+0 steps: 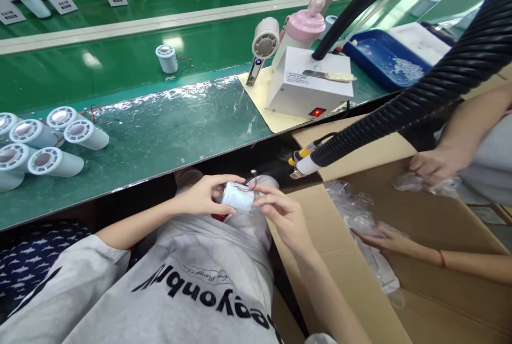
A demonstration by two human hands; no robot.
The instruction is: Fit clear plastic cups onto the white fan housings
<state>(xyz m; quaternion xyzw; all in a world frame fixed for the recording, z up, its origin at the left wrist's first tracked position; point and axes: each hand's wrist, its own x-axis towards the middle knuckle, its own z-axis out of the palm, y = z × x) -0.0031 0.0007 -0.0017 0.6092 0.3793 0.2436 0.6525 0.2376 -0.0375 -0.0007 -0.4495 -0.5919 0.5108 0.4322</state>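
Observation:
Over my lap I hold a light-blue cylindrical fan motor housing with a thin wire and small plug rising from its top. My left hand grips its left end between thumb and fingers. At the right end, the fingers of my right hand close on it near the wire. Clear plastic seems to surround part of the housing. Several similar light-blue housings with red and black wires stand at the left of the green bench. One more housing is farther back.
A white box device carries a thick black hose, its nozzle hanging right of my hands. A handheld fan, pink-lidded bottle and blue tray are behind. At right, a co-worker's hands handle clear plastic in a cardboard box.

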